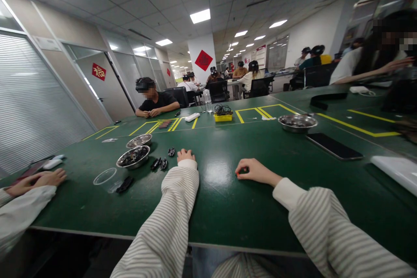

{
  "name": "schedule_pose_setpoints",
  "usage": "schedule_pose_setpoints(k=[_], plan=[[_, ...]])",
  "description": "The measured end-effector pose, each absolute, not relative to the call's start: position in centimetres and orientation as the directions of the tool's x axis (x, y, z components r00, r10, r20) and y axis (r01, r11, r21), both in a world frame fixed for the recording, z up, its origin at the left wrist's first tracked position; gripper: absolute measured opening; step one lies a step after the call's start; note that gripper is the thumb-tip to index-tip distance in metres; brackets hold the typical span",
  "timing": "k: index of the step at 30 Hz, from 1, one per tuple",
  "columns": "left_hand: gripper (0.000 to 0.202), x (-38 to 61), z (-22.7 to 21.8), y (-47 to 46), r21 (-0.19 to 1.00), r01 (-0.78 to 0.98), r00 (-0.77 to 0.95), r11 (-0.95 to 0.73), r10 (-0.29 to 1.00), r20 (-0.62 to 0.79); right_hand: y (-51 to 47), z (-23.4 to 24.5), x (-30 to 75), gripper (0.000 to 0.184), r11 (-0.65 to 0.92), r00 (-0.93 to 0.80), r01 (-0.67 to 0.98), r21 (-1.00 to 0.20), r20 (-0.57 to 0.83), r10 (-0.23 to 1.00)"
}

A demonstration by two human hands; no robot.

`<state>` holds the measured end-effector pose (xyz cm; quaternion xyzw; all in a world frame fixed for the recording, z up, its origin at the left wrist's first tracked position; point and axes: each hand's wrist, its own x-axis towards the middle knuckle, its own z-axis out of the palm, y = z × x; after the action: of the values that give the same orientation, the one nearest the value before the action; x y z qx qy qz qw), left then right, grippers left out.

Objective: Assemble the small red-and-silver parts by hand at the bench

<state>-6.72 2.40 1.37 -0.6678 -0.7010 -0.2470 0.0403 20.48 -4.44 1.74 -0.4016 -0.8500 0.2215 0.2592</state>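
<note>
My left hand rests on the green table, palm down, its fingers a little apart and nothing visible in them. Just left of it lie a small black part and several more black parts. To the right, my right hand is closed in a pinch on the tabletop. A speck of orange shows at its fingertips, too small to name. Beyond the loose parts, a steel bowl holds many black pieces. A clear plastic cup and a black piece lie nearer me.
Behind stands a second steel bowl; another bowl is at right, near a phone. A yellow tray holds black cables beside a bottle. A neighbour's hands rest at left; another person sits opposite.
</note>
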Motion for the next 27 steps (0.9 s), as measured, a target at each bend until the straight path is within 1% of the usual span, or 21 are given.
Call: schedule_pose_setpoints(k=[2,5,7,9,11,14,17,20,27], plan=[[0.015,-7.0,0.9,3.0,0.306,0.952,-0.085,-0.034,0.927,0.366,-4.4,1.5,20.4,0.022,0.578,-0.537,0.572,-0.582,0.267,0.8],[0.018,-5.8,0.1,3.6,0.323,0.94,-0.003,-0.111,0.943,0.333,-4.3,1.3,20.3,0.021,0.565,-0.503,0.586,-0.58,0.286,0.816],[0.022,-4.5,-0.3,3.7,0.349,0.914,0.088,-0.205,0.943,0.322,-4.4,1.3,20.2,0.021,0.548,-0.47,0.586,-0.597,0.3,0.83],[0.028,-3.1,-0.7,3.3,0.413,0.847,0.204,-0.334,0.922,0.328,-4.4,1.3,20.0,0.02,0.519,-0.428,0.575,-0.633,0.307,0.85],[0.033,-1.7,-1.0,2.6,0.497,0.741,0.304,-0.452,0.885,0.353,-4.4,1.2,19.9,0.021,0.487,-0.388,0.555,-0.675,0.308,0.869],[0.032,0.2,-1.4,1.0,0.58,0.602,0.388,-0.55,0.835,0.389,-4.3,1.1,19.8,0.021,0.456,-0.345,0.531,-0.715,0.309,0.886],[0.027,1.6,-1.3,-0.4,0.619,0.498,0.427,-0.608,0.793,0.435,-4.3,0.9,19.7,0.022,0.451,-0.318,0.507,-0.734,0.327,0.89],[0.022,2.4,-1.1,-1.3,0.641,0.436,0.438,-0.631,0.771,0.462,-4.3,0.9,19.6,0.022,0.455,-0.291,0.458,-0.764,0.355,0.889],[0.025,2.5,-0.7,-1.7,0.664,0.416,0.417,-0.622,0.779,0.468,-4.3,0.9,19.4,0.025,0.391,-0.263,0.329,-0.859,0.314,0.912]])
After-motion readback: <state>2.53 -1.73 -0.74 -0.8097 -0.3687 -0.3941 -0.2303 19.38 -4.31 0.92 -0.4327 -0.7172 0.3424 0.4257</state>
